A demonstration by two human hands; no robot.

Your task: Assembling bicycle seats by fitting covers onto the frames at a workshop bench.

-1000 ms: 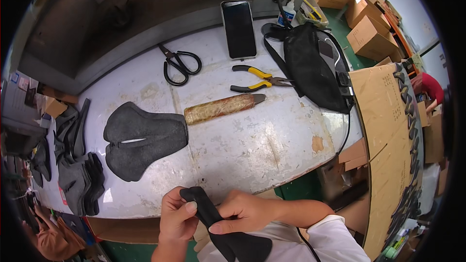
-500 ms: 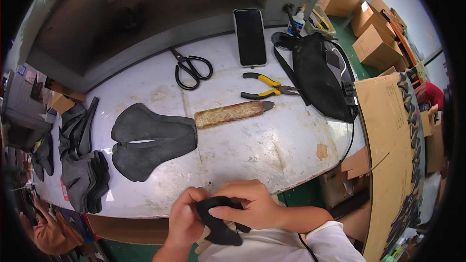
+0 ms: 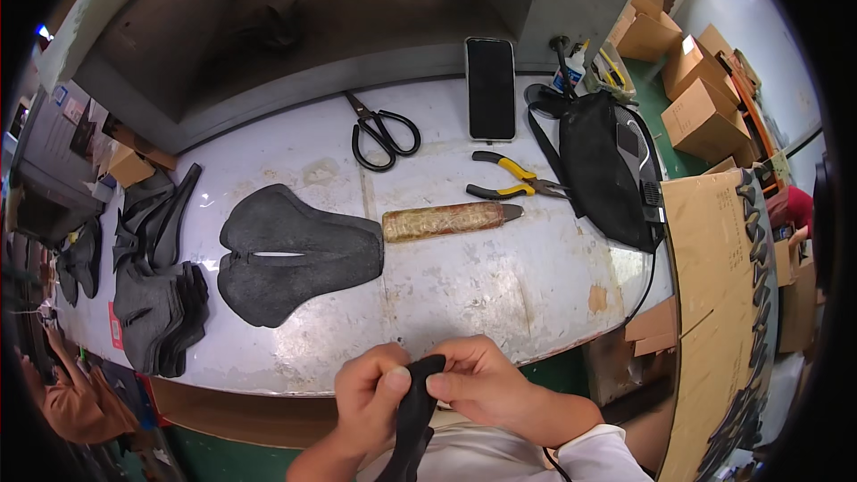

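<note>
Head view: both hands' fingers pinch one black strip [image 3: 412, 419], left hand [image 3: 370, 393] and right hand [image 3: 478, 384].

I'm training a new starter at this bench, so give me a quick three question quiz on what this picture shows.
1. True or false: both hands grip the same black piece.
2. Which tool lies nearest the phone? A) scissors B) yellow-handled pliers C) wrapped tool
3. Fill in: the black saddle cover lies flat on the ____.

Key
1. True: the left hand and right hand pinch the black piece at the near table edge.
2. B: the yellow-handled pliers lie just below the phone; the scissors are further left, the wrapped tool lower.
3. Table.
</note>
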